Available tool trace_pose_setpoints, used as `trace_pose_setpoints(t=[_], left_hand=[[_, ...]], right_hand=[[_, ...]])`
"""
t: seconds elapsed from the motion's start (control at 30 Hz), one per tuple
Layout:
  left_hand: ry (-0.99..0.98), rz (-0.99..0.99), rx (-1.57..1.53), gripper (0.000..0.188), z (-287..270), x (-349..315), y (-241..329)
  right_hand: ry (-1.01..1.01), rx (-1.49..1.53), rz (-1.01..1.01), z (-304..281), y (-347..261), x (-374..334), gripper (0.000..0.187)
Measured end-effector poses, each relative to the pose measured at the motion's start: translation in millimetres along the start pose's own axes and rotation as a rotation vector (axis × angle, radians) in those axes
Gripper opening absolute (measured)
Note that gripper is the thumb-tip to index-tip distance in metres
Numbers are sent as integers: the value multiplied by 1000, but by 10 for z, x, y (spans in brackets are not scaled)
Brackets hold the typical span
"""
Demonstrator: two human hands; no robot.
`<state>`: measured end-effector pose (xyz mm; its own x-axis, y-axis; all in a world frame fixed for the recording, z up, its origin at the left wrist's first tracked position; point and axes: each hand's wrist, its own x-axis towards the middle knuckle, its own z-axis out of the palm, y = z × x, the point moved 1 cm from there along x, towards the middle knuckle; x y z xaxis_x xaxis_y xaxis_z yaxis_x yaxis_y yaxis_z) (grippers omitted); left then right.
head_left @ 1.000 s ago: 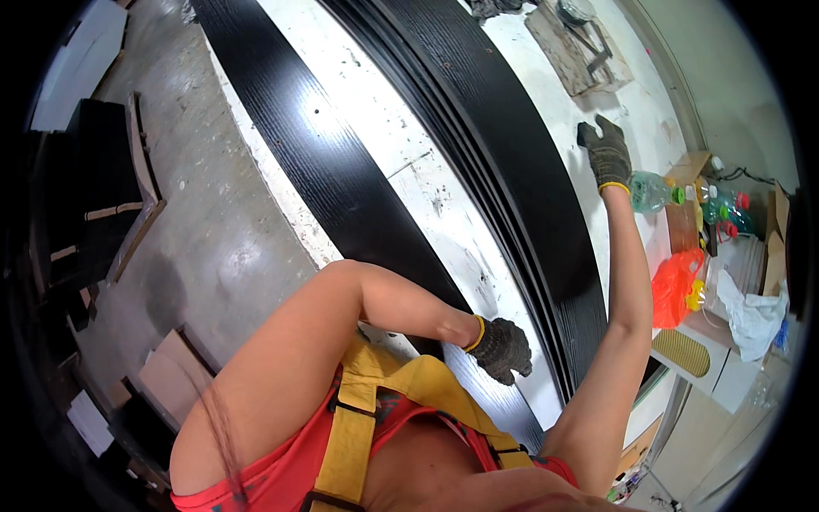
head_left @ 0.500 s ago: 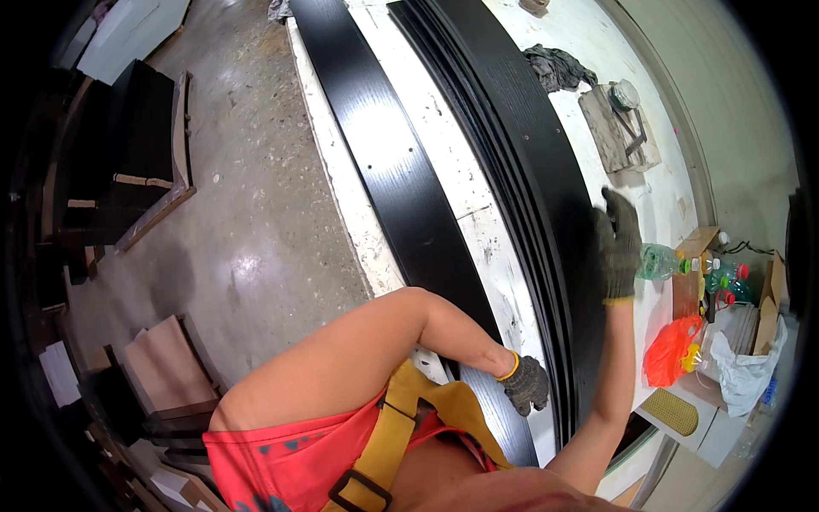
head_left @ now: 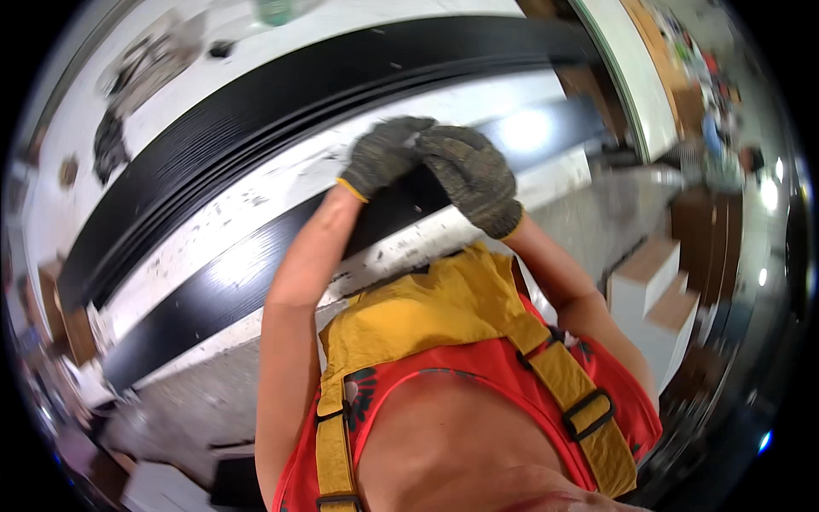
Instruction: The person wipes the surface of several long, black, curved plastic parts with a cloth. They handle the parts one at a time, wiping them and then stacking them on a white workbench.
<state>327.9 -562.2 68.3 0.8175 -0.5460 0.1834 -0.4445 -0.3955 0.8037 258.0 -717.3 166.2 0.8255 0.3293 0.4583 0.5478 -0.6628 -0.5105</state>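
Observation:
Both my hands wear dark grey knit gloves with yellow cuffs. They meet in front of my chest, above a single long black board [head_left: 213,277] with a wood-grain face. My left hand [head_left: 382,158] has its fingers bent towards the right hand. My right hand [head_left: 473,179] curls in against it, so the fingertips overlap. Anything between them is hidden. Just beyond the hands lies a stack of long black boards [head_left: 281,90], apart from the single one. Both rest on a white, scuffed work surface [head_left: 230,200].
At the far left a dark crumpled rag [head_left: 109,147] lies near a greyish block [head_left: 153,64]. A green bottle [head_left: 275,10] stands at the top edge. To the right are white boxes [head_left: 653,277] with brown tops, and a person [head_left: 725,162] farther off.
The view has swung round to the right. My hands, apart before with the right over the stack and the left beside it, are now together above the single board.

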Motion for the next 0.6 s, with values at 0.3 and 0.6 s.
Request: trace_pose_setpoints(t=[0.3, 0.6], left_hand=[[331, -100, -130, 31, -232, 77, -7], [860, -297, -217, 30, -686, -1077, 820]], right_hand=[[47, 348, 134, 173, -239, -946, 21], [-13, 548, 0, 64, 74, -570, 28]])
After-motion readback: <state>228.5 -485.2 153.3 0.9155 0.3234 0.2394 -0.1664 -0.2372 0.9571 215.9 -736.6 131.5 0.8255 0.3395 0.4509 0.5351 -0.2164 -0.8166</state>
